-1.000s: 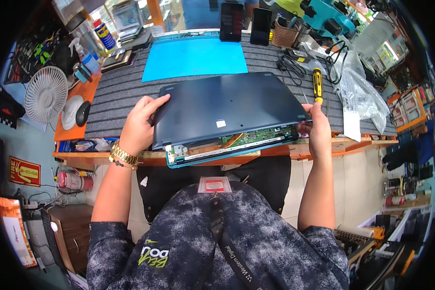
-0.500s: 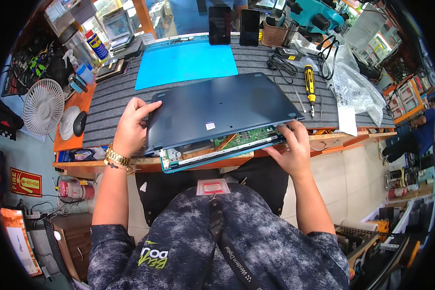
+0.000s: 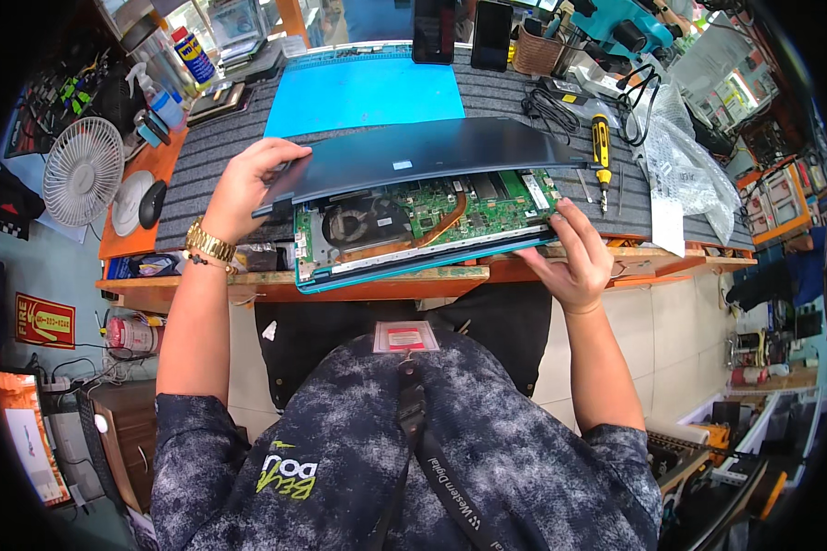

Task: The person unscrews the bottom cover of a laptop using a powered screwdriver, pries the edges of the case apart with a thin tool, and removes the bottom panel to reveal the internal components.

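A laptop base (image 3: 404, 275) lies upside down at the front edge of the bench, its near side toward me. Its dark blue bottom cover (image 3: 450, 145) is tilted up over it, raised along the near edge. Under it show a green circuit board (image 3: 487, 220), a black cooling fan (image 3: 363, 222) and a copper heat pipe (image 3: 443, 226). My left hand (image 3: 248, 184) grips the cover by its left edge, thumb and fingers closed on it. At the base's near right corner, my right hand (image 3: 576, 255) holds the teal-edged body, fingers on top and thumb below.
A bright blue mat (image 3: 363, 92) lies behind the laptop. To the right are a yellow-black screwdriver (image 3: 601, 151), a black cable (image 3: 549, 112) and clear bubble wrap (image 3: 694, 188). A white fan (image 3: 83, 170) and black mouse (image 3: 152, 204) stand left. Two phones (image 3: 492, 35) stand at the back.
The cover's near edge has lifted higher off the base, exposing the cooling fan and much more of the board. Both hands keep their hold, and the whole view has shifted slightly.
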`<state>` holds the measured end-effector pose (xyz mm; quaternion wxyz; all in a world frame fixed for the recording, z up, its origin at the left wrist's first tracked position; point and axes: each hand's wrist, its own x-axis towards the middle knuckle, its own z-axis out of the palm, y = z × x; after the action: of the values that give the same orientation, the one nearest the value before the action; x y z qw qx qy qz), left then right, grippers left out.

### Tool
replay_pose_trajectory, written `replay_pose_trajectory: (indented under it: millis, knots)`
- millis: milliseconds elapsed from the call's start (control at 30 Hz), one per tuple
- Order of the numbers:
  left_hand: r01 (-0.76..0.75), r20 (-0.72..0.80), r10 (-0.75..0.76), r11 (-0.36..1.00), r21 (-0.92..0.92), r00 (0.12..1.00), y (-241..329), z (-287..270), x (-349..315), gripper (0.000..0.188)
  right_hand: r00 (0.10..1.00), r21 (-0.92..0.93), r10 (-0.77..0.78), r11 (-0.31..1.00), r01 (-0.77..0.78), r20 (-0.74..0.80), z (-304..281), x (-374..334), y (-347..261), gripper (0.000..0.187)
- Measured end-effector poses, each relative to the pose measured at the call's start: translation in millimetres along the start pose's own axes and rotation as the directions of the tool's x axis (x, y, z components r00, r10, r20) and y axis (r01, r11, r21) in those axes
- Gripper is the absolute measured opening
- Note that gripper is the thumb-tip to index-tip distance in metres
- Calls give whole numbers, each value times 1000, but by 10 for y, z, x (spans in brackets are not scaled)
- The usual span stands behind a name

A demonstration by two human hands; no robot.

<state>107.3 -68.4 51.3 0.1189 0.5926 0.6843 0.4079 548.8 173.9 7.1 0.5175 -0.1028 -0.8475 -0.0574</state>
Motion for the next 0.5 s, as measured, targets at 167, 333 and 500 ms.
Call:
replay_pose_trajectory:
  millis: [167, 333, 500]
  knots:
    - [-134, 7, 134, 985, 109, 991, -16, -94, 48, 52, 1000, 17, -25, 1000, 25, -6, -40, 157, 36, 58]
    - [-176, 9, 178, 964, 201, 984, -42, -101, 71, 66, 999, 9, -42, 999, 42, -11, -47, 173, 86, 61]
    - [-163, 6, 165, 974, 158, 986, -10, -93, 76, 63, 999, 20, -43, 999, 42, 17, -61, 163, 105, 63]
